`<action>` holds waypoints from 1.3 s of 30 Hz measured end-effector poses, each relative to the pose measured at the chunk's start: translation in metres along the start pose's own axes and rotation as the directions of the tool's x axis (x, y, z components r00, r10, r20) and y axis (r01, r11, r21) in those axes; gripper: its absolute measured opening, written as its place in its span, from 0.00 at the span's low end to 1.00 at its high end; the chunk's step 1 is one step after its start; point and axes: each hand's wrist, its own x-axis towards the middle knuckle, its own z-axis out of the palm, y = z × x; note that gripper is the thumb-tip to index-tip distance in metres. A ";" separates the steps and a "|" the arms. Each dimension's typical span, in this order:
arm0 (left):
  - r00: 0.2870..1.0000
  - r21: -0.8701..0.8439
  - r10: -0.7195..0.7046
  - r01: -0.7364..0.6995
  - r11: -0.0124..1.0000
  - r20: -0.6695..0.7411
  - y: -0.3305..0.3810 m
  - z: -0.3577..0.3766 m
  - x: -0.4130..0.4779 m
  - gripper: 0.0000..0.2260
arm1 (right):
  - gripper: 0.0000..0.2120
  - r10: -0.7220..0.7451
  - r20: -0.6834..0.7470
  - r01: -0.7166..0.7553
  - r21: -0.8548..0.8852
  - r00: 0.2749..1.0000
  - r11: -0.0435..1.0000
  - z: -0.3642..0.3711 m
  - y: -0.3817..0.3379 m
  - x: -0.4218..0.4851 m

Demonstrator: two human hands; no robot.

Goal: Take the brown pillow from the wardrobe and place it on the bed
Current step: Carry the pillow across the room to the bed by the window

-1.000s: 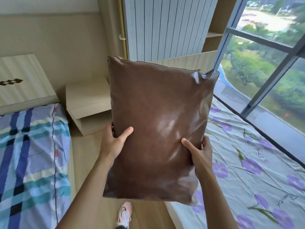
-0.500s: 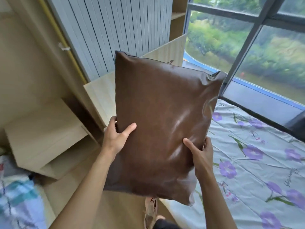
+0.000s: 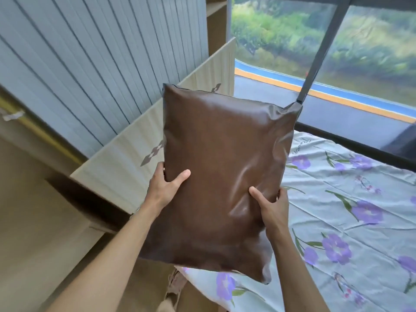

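A glossy brown pillow is held upright in front of me, over the near left corner of the bed. My left hand grips its left edge with the thumb on the front. My right hand grips its right edge, thumb pressed into the front. The bed has a pale sheet printed with purple flowers and stretches to the right. The pillow hides part of the bed and its headboard.
A light wooden headboard stands behind the pillow at the left. Grey slatted wall panels rise behind it. A large window with a dark frame runs along the far side. My foot shows on the wooden floor.
The view has swung right, toward the flowered bed; the other bed and the bedside table have left the frame. Both hands keep the same grip, and the pillow has moved over the bed's corner.
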 end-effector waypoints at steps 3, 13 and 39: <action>0.997 0.019 -0.011 0.010 1.000 0.072 -0.010 0.018 0.067 0.35 | 0.35 0.039 -0.073 -0.040 -0.019 0.997 0.999 0.032 0.013 0.036; 0.933 0.149 -0.005 -0.052 0.987 0.359 -0.092 0.093 0.277 0.32 | 0.42 0.112 -0.218 -0.121 -0.029 0.970 0.992 0.132 0.113 0.165; 0.903 0.487 0.120 -0.330 0.809 0.414 -0.247 0.194 0.467 0.52 | 0.59 0.177 -0.044 -0.182 -0.293 0.983 0.939 0.254 0.274 0.343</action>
